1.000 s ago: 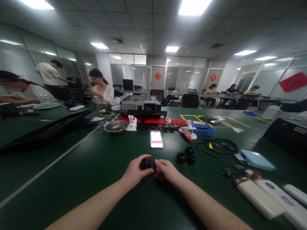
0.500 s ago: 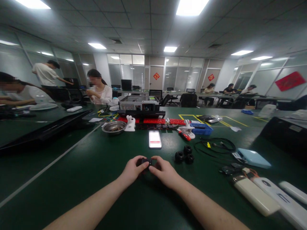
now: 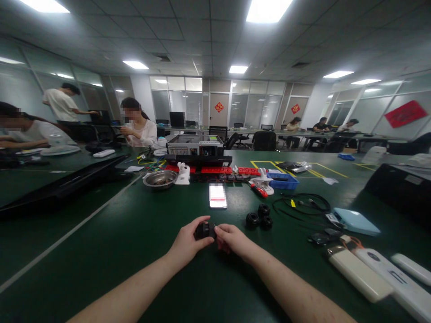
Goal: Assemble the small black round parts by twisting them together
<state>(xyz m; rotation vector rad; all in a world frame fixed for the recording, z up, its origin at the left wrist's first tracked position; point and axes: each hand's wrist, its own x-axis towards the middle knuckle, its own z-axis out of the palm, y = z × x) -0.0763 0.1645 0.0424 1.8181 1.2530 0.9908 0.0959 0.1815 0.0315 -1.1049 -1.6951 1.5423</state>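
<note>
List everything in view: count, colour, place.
Rounded black part: 1, black, between the hands
Round ridged black pieces: 3, black, right of the hands
Rectangular lit phone: 1, white screen, beyond the hands
Round metal bowl: 1, silver, left of phone
White plastic stands: 2, white, beyond phone, either side
Red-handled screwdriver: 1, red and black, right of phone
Shallow blue tray: 1, blue, right of screwdriver
Flat light-blue box: 1, light blue, right
Cream rounded bar: 1, cream, lower right
Metal computer case: 1, grey, table's far side
Flat green tabletop: 1, green, foreground
Other people: 6, light and dark clothes, background
Other clutter: uncounted, mixed colours, around the table
Left hand: 1, bare, gripping the part
Right hand: 1, bare, at the part's right end
</note>
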